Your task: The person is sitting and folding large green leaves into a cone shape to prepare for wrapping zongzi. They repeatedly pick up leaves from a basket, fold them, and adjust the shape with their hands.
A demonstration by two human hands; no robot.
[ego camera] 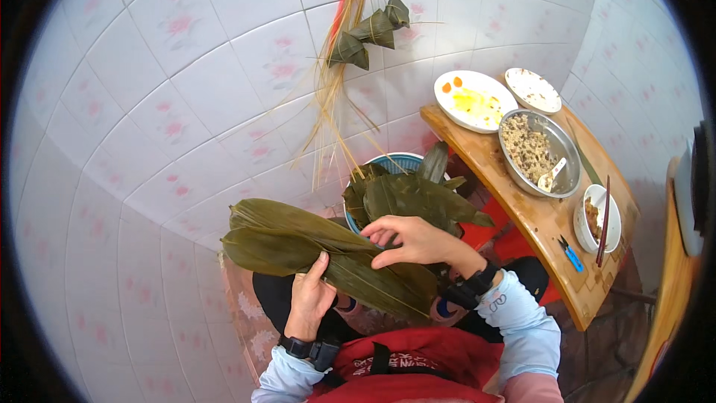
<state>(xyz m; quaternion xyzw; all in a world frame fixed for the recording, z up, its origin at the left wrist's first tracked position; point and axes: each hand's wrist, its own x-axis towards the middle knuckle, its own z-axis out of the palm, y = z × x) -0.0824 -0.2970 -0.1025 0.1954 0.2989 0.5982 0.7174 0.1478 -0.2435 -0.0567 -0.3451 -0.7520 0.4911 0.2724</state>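
My left hand (311,296) grips several overlapping long green bamboo leaves (274,249), thumb on top and fingers underneath. The leaves lie fanned across my lap, from upper left to lower right. Over their right part is my right hand (405,240), its fingers spread and slightly curled; whether its fingertips touch the leaves I cannot tell. Beyond it, a blue and white basket (400,161) holds more dark green leaves (411,198). Wrapped leaf dumplings (373,29) hang on straw-coloured strings (330,95) against the wall.
On a wooden table (517,207) at right stand a steel bowl of rice filling (528,148) with a white spoon (551,176), two stained white plates (475,102), a white bowl (584,235) with chopsticks (604,221), and blue thread snips (571,256). A tiled wall rises ahead.
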